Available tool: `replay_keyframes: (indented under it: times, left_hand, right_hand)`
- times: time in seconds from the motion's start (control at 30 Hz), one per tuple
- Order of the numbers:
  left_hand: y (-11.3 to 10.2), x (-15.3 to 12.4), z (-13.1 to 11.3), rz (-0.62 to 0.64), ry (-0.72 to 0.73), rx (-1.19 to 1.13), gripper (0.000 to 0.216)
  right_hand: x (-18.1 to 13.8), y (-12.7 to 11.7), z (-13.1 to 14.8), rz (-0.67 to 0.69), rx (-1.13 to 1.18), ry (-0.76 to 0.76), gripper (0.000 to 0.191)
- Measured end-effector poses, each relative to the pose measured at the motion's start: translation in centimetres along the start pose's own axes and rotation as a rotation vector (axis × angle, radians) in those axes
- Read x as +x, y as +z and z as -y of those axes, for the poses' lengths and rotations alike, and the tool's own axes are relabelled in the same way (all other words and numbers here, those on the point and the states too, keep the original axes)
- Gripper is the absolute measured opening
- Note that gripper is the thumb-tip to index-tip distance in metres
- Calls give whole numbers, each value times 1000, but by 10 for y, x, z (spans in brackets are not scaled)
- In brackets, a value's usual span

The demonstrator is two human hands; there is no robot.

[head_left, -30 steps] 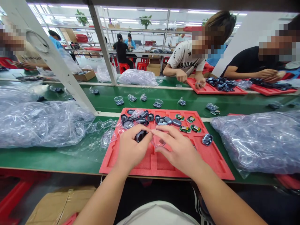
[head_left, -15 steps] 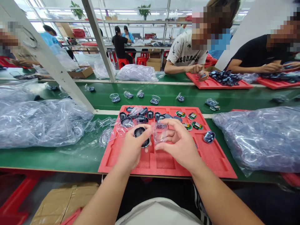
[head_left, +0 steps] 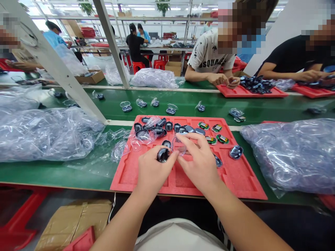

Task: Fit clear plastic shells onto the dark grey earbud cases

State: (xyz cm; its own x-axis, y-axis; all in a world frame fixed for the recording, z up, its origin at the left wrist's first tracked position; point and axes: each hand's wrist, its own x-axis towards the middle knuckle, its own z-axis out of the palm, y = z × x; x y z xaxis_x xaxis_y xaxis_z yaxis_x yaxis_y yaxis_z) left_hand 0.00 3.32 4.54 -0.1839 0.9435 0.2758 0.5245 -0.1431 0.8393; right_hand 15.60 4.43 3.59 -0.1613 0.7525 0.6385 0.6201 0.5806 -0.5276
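On my feed, a dark oval case is clamped in the left hand, fingers curled around it, low over a red foam tray. Just beside it, a clear plastic shell is pinched in the right hand, and the two hands nearly meet. More dark cases crowd the tray's far side, next to green circuit boards. Across the tray's far edge, more cases in clear shells dot the green bench. Bulging plastic bags of clear shells flank the tray. Beyond, a co-worker's hands work over another red tray.
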Motion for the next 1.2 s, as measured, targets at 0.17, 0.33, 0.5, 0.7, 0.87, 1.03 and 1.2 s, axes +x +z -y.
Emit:
replay_keyframes:
  times: [0.17, 0.33, 0.5, 0.7, 0.87, 1.03, 1.2]
  left_hand:
    - [2, 5, 3, 9, 29, 163, 23]
    - [1, 5, 3, 22, 85, 244, 20]
    - [0, 4, -1, -22, 80, 260, 18]
    - [-7, 9, 1, 71, -61, -92, 16]
    - [-9, 11, 5, 284, -224, -690, 19]
    - [4, -2, 9, 411, -497, -1246, 27]
    - [1, -5, 24, 416, -412, -1210, 28]
  right_hand:
    - [-1, 6, 5, 16, -25, -40, 65]
    - [-1, 7, 7, 36, -36, -39, 61]
    - [-1, 9, 5, -22, -50, -58, 54]
    - [2, 12, -2, -103, 234, 137, 57]
    - [2, 12, -4, -33, 834, 436, 65]
    - [-3, 14, 6, 18, 1108, 459, 71]
    - [-1, 8, 5, 14, 977, 371, 65]
